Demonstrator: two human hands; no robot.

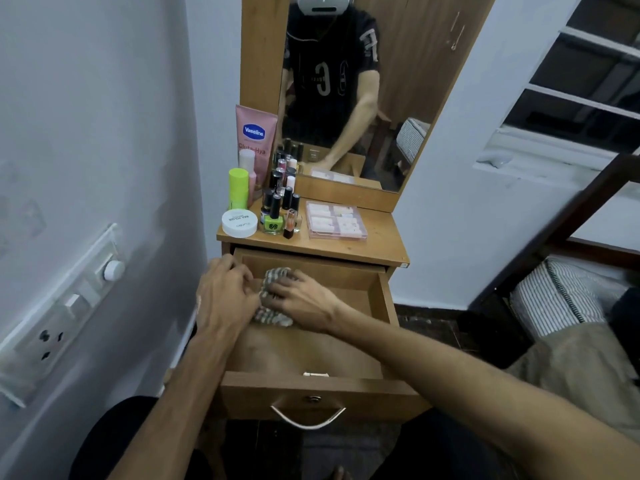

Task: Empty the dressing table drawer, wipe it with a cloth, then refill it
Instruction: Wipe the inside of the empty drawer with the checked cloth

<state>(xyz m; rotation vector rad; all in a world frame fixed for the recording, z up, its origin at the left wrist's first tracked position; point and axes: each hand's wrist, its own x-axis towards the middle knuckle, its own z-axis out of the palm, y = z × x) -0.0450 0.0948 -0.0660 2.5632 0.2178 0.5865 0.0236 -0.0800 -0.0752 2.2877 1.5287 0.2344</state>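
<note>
- Wiping posture: right hand (301, 299) lies flat on a checked cloth (273, 296), fingers spread and straight, pressing it to the drawer floor near the back left corner.
- Left hand (225, 289) sits at the drawer's left wall, fingers curled onto the near edge of the cloth; whether it pinches the fabric or only rests there cannot be told.
- Drawer (374, 344) is pulled well out from the dressing table; inside, only the cloth and the hands show on the bare wood floor.
- Open room in the drawer: the whole right half and the front stretch toward the front panel are bare wood. Right wall and front panel stand well apart from both hands.
- Curved metal handle (308, 419) hangs on the drawer front.
- Worktop (381, 240) overhangs the drawer's back edge. Left part is crowded: white round jar (239, 223), green nail polish bottle (273, 223), a cluster of dark-capped bottles (280, 199), lime-green tube (238, 188), pink Vaseline tube (254, 140) leaning on the mirror frame.
- Pink flat case (336, 220) lies to the right of the bottles, apart from them; bare worktop on its right up to the edge.
- Mirror (346, 91) rises behind the worktop.
- Wall with switch panel (62, 306) close on the left; striped pillow (557, 296) low on the right.
</note>
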